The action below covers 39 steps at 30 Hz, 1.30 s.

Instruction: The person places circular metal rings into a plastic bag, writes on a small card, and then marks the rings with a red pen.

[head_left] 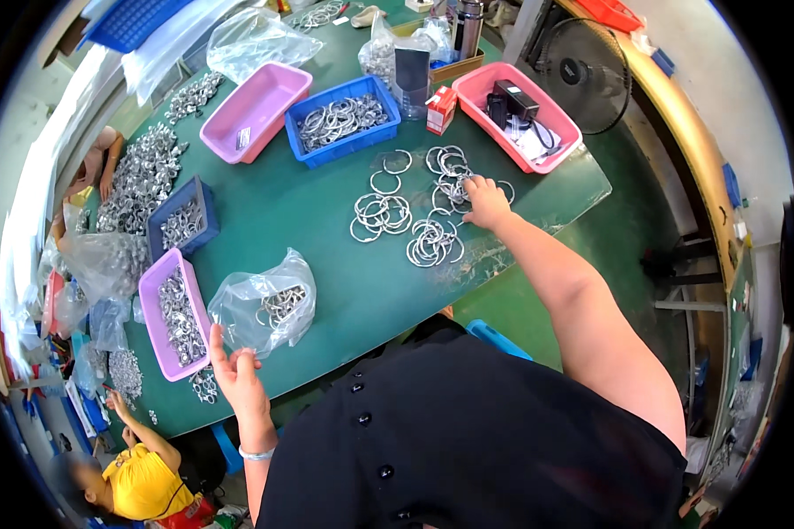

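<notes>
In the head view, the work looks partway along. One batch of rings lies inside a clear plastic bag, whose mouth does not look sealed, while several clusters of loose rings are spread on the green surface. More rings fill a blue basket at the back, so a good share appears left to handle.

The right hand reaches over the far-right cluster, fingers bent down among the metal rings and thumb set apart from them; whether its grip has closed on one cannot be told. The left hand is at the near edge of the bag, between it and the pink-purple tray, index finger extended and the other fingers curled; whether its grip pinches the film cannot be told either.

The rings are thin, round and shiny silver, overlapping in loose tangles. The bag is soft, crumpled and see-through, catching the light in creases. The tray looks like smooth, rigid plastic and holds small metal parts; a bigger heap of metal pieces glints farther left. The surface is smooth, but scuffed pale along its edge by the right forearm.
</notes>
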### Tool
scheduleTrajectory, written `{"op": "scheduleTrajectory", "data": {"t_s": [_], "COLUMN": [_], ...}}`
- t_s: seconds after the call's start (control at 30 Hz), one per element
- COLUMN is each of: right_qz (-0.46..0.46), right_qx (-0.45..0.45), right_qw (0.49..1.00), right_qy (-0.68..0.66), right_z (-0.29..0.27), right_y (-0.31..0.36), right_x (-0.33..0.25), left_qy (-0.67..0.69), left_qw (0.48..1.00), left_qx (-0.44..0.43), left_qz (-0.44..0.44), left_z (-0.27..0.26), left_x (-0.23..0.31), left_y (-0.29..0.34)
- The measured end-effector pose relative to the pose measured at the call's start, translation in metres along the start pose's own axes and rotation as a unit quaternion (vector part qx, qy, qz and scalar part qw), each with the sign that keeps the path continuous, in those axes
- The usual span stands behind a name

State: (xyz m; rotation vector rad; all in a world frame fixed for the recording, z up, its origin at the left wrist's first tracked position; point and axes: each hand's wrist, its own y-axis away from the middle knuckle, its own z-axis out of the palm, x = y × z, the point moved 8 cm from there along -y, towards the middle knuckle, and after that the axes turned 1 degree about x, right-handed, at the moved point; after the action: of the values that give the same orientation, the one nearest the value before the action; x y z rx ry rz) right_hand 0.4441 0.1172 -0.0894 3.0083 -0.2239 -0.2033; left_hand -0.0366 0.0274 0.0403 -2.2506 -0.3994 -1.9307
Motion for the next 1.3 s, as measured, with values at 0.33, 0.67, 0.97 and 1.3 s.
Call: {"op": "scheduleTrajectory", "data": {"t_s": [0.33,0.67,0.97,1.3], "right_qz": [-0.151,-0.098,-0.061,-0.033], "right_qx": [0.064,0.074,0.063,0.027], "right_qw": [0.985,0.990,0.988,0.968], "right_qy": [-0.050,-0.074,-0.127,-0.247], "right_z": [0.005,0.004,0.005,-0.030], "right_y": [-0.023,-0.016,-0.021,-0.027], "right_x": [-0.002,0.020,0.018,0.015], "left_qy": [-0.047,-0.058,-0.060,-0.052], "left_qw": [0.994,0.992,0.993,0.995], "left_qx": [0.097,0.111,0.103,0.083], "left_qz": [-0.009,-0.030,-0.023,-0.018], "left_z": [0.022,0.015,-0.006,-0.013], "left_x": [0.019,0.010,0.000,-0.002], "left_y": [0.016,0.018,0.004,-0.004]}}
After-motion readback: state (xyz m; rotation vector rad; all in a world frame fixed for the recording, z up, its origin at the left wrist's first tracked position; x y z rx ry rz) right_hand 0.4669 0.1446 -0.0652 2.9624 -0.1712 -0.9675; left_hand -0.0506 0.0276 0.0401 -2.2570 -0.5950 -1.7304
